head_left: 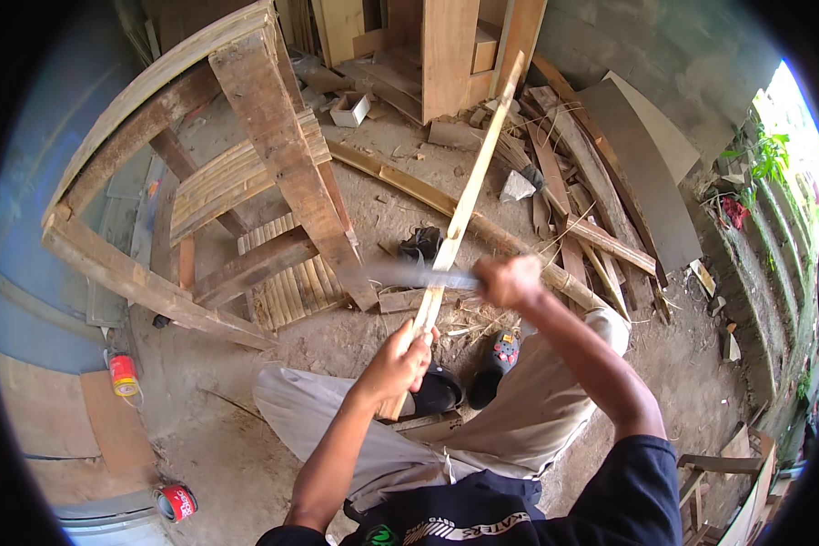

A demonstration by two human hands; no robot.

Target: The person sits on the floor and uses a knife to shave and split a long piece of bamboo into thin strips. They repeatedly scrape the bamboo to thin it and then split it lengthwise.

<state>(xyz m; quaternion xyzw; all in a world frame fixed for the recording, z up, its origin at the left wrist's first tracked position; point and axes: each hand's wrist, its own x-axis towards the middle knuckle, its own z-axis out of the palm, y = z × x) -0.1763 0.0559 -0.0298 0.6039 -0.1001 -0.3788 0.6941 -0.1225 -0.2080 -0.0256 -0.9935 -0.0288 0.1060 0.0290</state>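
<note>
My left hand (pixel 398 362) is wrapped round the lower part of a long, pale bamboo strip (pixel 471 191). The strip slants up and away to the right, its near end by my shoes. My right hand (pixel 511 280) grips a long-bladed knife (pixel 414 275), its handle hidden in the fist. Smeared by motion, the blade points left and crosses the strip just above my left hand. Whether it touches the strip, I cannot tell.
A wooden frame chair with bamboo slats (pixel 287 155) lies tipped at the left. A bamboo pole (pixel 510 238) rests on the ground beyond the knife. Scrap boards (pixel 601 173) are piled at the far right. Red cans (pixel 176 502) stand at the lower left.
</note>
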